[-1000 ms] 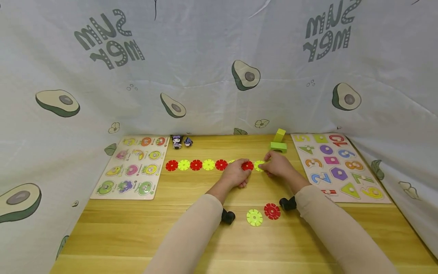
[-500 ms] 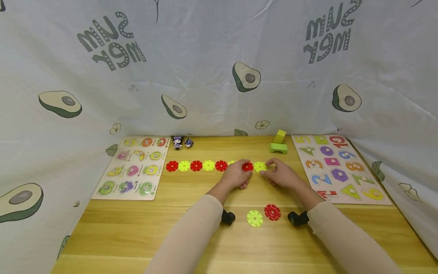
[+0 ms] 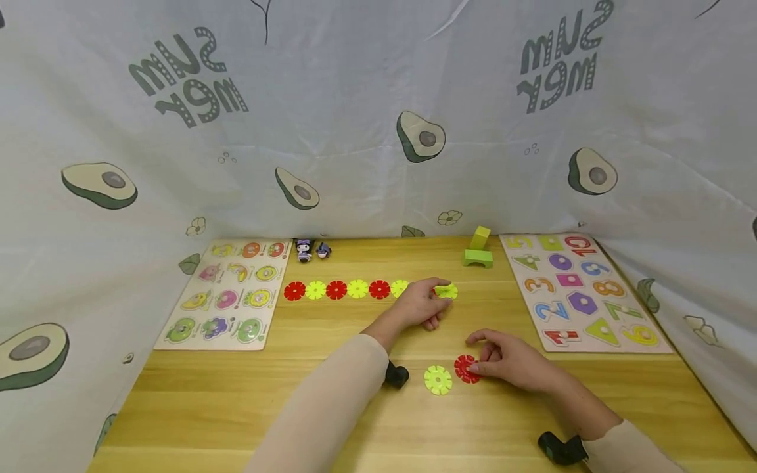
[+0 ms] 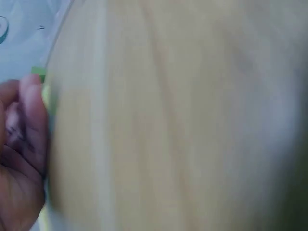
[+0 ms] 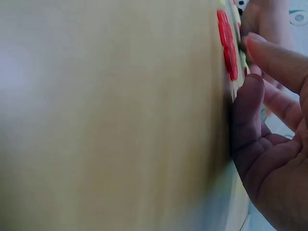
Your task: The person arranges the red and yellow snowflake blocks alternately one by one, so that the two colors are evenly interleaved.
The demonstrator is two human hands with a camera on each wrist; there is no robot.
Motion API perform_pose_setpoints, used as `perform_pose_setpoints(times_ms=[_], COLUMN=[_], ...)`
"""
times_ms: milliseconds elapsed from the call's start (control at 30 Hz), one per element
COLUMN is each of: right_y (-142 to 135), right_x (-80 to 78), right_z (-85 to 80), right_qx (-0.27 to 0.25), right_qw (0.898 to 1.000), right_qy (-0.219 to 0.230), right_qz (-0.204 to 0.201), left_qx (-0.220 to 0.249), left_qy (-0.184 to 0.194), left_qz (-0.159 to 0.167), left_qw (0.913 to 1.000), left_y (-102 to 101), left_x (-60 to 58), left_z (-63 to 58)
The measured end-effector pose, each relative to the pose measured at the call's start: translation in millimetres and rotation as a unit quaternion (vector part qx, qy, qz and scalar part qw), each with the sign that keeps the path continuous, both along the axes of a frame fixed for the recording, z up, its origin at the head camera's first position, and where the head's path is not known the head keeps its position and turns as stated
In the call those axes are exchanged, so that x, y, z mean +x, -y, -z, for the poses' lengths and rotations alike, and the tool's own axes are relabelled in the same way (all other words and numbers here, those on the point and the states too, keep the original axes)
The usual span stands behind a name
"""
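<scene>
A row of red and yellow notched plastic discs runs across the table, starting with a red disc (image 3: 294,291) on the left. At its right end, my left hand (image 3: 416,305) has thumb and forefinger on either side of the last yellow disc (image 3: 447,291). That hand mostly hides the red disc beside it. Nearer to me lie a loose red disc (image 3: 466,369) and a loose yellow disc (image 3: 438,380). My right hand (image 3: 517,361), thumb and forefinger spread, has its thumb tip over the loose red disc's edge. The right wrist view shows this red disc (image 5: 227,44) beyond the fingertips.
A fruit puzzle board (image 3: 221,295) lies left, a number puzzle board (image 3: 582,289) right. Two small figurines (image 3: 304,251) stand at the back. Green blocks (image 3: 478,257) sit back right, before the hanging avocado-print cloth (image 3: 355,131).
My right hand has left the row's end and come back toward me to the loose red disc. My left hand has shifted right, from the last red disc to the last yellow one.
</scene>
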State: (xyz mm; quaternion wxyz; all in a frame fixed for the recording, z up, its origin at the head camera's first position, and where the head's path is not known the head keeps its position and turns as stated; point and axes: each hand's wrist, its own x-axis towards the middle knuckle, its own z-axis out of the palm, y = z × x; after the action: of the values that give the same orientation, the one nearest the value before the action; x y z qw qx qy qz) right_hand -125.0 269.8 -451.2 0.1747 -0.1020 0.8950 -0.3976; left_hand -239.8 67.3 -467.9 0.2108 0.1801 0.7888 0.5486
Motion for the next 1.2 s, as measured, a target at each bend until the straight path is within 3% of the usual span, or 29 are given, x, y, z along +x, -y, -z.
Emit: perform_pose_setpoints(times_ms=[100,300,433,767,1033,1200], right_y=[-1,4,8,12,14,10], right_x=[7.2,10.8,11.5,11.0,15.3,8.5], right_z=[1.8,2.0,1.7,3.3,-0.6,-5.8], right_qx=[-0.008,0.010,0.035,0.055,0.042,-0.023], right_qw=[1.000,1.000,0.999,0.997,0.998,0.999], right_qy=[0.005,-0.012,-0.032,-0.045,-0.014,0.008], right_qz=[-0.013,-0.010,-0.018,0.002,0.041,0.044], left_qx=[-0.006,-0.097,-0.126,-0.115,-0.099,-0.100], left_qy=[-0.012,-0.042,-0.041,-0.027,-0.014,-0.010], left_qz=[-0.008,-0.037,-0.048,-0.059,-0.060,-0.062], left_qw=[0.9999,0.9937,0.9900,0.9912,0.9931,0.9930], left_y=[-5,-15,-17,-16,-17,-18], left_x=[-1.3,-4.5,-6.1,-6.1,-4.5,-4.3], left_z=[3.3,5.2,4.7,-0.7,2.7,6.4])
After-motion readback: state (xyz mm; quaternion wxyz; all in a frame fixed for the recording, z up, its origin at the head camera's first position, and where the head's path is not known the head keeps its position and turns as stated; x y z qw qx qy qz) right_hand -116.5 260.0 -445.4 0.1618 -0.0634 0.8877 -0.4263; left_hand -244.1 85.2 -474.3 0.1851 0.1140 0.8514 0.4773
